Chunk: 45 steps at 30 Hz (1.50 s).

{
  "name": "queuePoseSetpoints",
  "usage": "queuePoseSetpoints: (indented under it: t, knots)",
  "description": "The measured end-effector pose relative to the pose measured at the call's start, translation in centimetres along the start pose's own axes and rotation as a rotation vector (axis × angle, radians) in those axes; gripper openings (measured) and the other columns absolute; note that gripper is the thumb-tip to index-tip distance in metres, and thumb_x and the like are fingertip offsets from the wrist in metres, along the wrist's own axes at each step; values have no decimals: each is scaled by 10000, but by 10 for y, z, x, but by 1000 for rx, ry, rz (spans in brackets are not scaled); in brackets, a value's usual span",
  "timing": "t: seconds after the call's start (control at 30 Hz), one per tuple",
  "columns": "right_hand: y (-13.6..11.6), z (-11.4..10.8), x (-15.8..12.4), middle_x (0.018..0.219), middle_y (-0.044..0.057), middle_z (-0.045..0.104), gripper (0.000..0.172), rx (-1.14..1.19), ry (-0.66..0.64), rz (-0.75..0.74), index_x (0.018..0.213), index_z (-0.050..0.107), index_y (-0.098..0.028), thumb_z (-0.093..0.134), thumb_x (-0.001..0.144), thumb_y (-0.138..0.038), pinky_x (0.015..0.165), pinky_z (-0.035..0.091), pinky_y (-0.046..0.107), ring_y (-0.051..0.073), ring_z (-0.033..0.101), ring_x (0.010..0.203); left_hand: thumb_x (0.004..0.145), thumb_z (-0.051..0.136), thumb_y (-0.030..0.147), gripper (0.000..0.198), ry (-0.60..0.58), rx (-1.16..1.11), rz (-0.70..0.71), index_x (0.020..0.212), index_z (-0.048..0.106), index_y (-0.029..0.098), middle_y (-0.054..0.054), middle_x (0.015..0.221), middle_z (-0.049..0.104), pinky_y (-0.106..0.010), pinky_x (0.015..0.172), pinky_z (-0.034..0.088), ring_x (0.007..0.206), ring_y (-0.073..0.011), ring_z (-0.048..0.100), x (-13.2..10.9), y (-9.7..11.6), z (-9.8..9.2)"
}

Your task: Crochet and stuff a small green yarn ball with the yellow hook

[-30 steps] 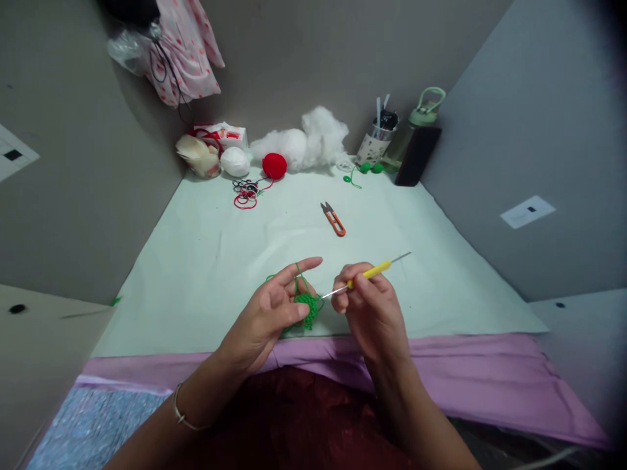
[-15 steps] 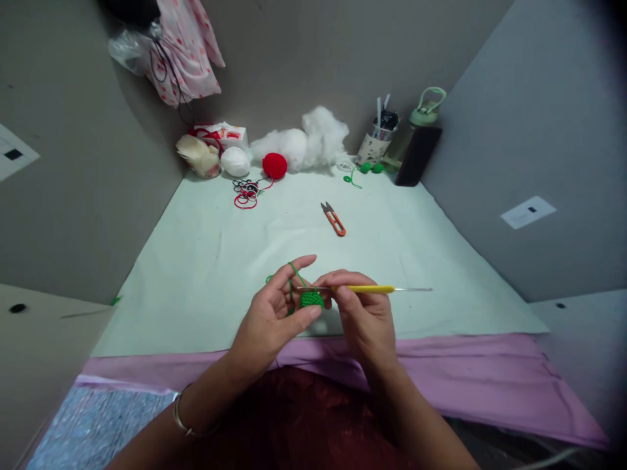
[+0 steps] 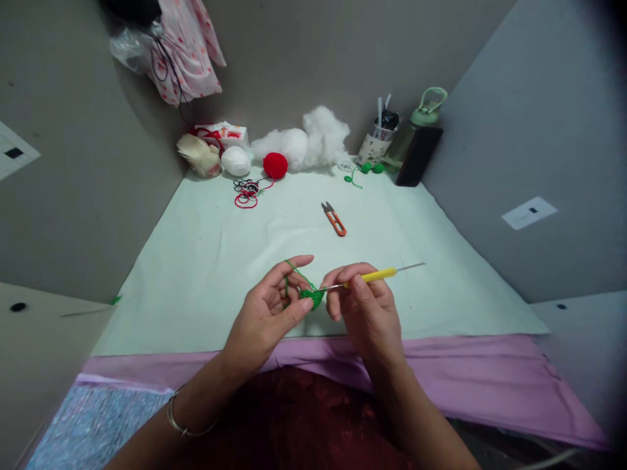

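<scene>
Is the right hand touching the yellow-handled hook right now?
Touching. The head view shows the right hand gripping the yellow-handled hook, with the thumb against the handle and no gap between them.

Bare forearms (image 3: 421,408), one slim bracelet (image 3: 170,411), deep red clothing (image 3: 294,421) below!
And there it is, back from the left hand (image 3: 267,316): a thin, silvery loop, loosely rounded, a small knob (image 3: 184,431) on its lower curve, while between the arms runs that dark red fabric, softly creased, finer detail lost in shadow.
</scene>
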State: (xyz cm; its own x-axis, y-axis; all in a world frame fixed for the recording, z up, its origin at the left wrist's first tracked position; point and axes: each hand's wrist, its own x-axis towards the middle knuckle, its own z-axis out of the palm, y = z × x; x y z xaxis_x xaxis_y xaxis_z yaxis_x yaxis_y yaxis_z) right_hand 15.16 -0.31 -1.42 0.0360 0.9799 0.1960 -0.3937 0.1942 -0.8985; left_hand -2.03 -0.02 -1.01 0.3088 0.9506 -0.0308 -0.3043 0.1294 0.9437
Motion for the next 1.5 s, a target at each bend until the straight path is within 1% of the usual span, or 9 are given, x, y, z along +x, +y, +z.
queuePoseSetpoints:
  t: [0.3, 0.53, 0.73, 0.87, 1.03, 1.17, 1.3, 1.4, 1.5]
  knots:
    - [-6, -8, -6, 927, 48, 778, 192, -132, -82, -100, 972, 694, -210, 594, 1058, -350, 574, 601, 288, 137, 713, 618, 902, 791, 240, 454, 8, 108, 9, 1344, 687, 248, -7, 957, 619, -251, 805, 486, 783, -112, 531, 1, 5, -2]
    - [-7, -11, -15, 1001, 45, 776, 216, -754, -222, -532, 1110, 729, -259, 545, 1054, -160, 789, 645, 323, 184, 759, 906, 877, 794, 205, 453, 88, 189, 56, 1320, 699, 224, 0, 903, 626, -253, 787, 492, 766, -116, 550, 1, 4, 1]
    - [5, -10, -18, 1123, 39, 789, 416, -1053, -169, -791, 1271, 740, -350, 705, 948, -89, 798, 667, 328, 207, 779, 952, 776, 914, 251, 623, 45, -223, -104, 1362, 704, 227, 15, 853, 629, -208, 688, 461, 727, -100, 559, 2, 3, 4]
    - [0, -7, -13, 1035, 53, 790, 263, -771, -98, -622, 1183, 776, -291, 623, 1020, -151, 777, 650, 354, 201, 752, 900, 759, 932, 246, 571, -30, -447, -265, 1298, 759, 172, 32, 761, 584, -169, 593, 381, 597, -42, 433, 6, 6, 0]
    - [0, -4, -2, 926, 29, 761, 204, -234, -48, -308, 1024, 801, -272, 602, 1053, -235, 634, 574, 297, 147, 673, 721, 765, 926, 249, 516, -6, -375, -175, 1263, 790, 227, -11, 895, 671, -196, 766, 479, 811, -104, 600, 8, 6, -1]
    - [4, 0, -4, 996, 49, 791, 191, -388, -81, -355, 1070, 810, -271, 641, 1029, -189, 769, 608, 332, 193, 736, 937, 809, 906, 288, 432, -28, -271, -115, 1230, 809, 268, -17, 949, 702, -233, 884, 501, 905, -125, 629, 5, 1, 2]
    - [8, 0, -11, 1046, 58, 780, 326, -720, -58, -553, 1215, 785, -301, 649, 1000, -98, 792, 631, 350, 193, 738, 932, 840, 881, 240, 464, 23, -171, -37, 1287, 783, 315, 9, 936, 697, -226, 877, 491, 870, -108, 609, 5, -4, 4]
    - [9, -2, -13, 1148, 81, 772, 456, -925, -104, -749, 1349, 733, -319, 701, 961, -81, 813, 643, 374, 217, 736, 1000, 836, 860, 231, 512, 14, -266, -115, 1333, 761, 304, 6, 909, 695, -216, 842, 477, 838, -105, 595, 6, -4, 5]
    - [3, -3, -10, 1093, 69, 772, 397, -826, -123, -655, 1311, 746, -305, 669, 986, -91, 791, 645, 353, 203, 736, 970, 788, 854, 263, 520, -60, -402, -256, 1302, 783, 231, -21, 883, 685, -212, 773, 460, 787, -107, 564, 9, -1, 2]
